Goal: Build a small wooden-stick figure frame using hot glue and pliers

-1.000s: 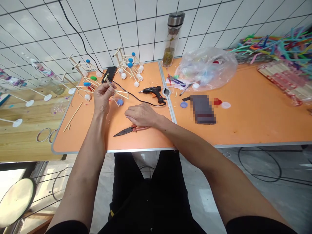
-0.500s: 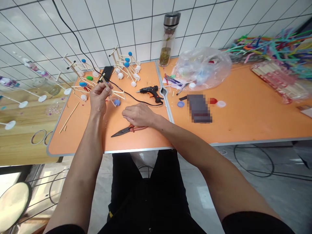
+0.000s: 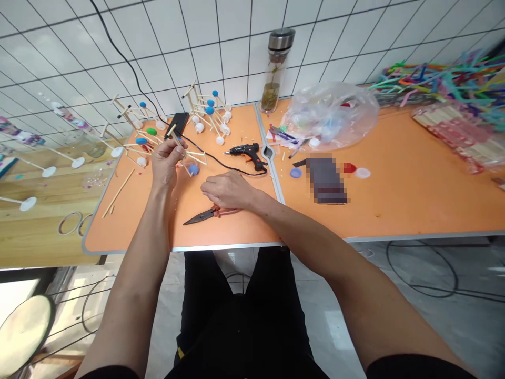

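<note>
While left fingers (image 3: 175,153) pinch a stick (image 3: 172,130), right fingers (image 3: 209,188) curl near pliers (image 3: 202,215), grip unclear; packet print (image 3: 457,132) blurred.

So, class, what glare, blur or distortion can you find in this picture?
Head view: glare on the floor; pixelation over a dark rectangular object; slanting lines on the tiled wall, suggesting wide-angle distortion; colourful strands at right look soft, while the pliers look fairly crisp.
</note>
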`<move>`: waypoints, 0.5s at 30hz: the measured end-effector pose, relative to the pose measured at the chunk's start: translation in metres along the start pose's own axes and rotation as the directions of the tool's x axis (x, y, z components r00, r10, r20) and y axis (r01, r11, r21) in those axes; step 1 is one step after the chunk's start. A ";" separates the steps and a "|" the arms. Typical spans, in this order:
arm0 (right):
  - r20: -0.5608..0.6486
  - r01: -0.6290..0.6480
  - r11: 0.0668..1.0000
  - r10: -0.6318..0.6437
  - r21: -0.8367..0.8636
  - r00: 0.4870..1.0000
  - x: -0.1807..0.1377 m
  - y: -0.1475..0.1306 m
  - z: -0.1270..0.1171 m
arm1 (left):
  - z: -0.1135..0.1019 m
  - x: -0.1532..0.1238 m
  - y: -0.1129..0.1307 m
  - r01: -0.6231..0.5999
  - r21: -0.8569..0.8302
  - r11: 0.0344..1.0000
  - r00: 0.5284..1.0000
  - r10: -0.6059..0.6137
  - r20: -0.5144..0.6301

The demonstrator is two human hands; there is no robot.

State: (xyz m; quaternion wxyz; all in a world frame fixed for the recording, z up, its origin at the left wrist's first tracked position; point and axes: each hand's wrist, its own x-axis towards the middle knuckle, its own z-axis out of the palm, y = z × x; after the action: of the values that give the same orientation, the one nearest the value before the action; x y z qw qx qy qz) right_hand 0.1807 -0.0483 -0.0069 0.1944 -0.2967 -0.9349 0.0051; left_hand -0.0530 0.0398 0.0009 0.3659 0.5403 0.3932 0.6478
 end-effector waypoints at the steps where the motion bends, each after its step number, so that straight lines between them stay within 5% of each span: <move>1: 0.006 0.003 1.000 -0.003 0.000 1.000 0.000 0.000 0.000 | 0.000 0.000 0.000 -0.005 0.009 1.000 1.000 0.005 -0.002; 15: 0.024 -0.024 1.000 0.024 -0.005 0.999 0.000 -0.003 -0.004 | -0.004 -0.001 -0.002 -0.017 0.007 1.000 1.000 0.017 0.027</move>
State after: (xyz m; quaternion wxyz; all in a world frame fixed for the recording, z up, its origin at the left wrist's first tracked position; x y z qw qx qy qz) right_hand 0.1801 -0.0514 -0.0032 0.1823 -0.3084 -0.9336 0.0090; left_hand -0.0562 0.0391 -0.0018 0.3638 0.5534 0.3860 0.6422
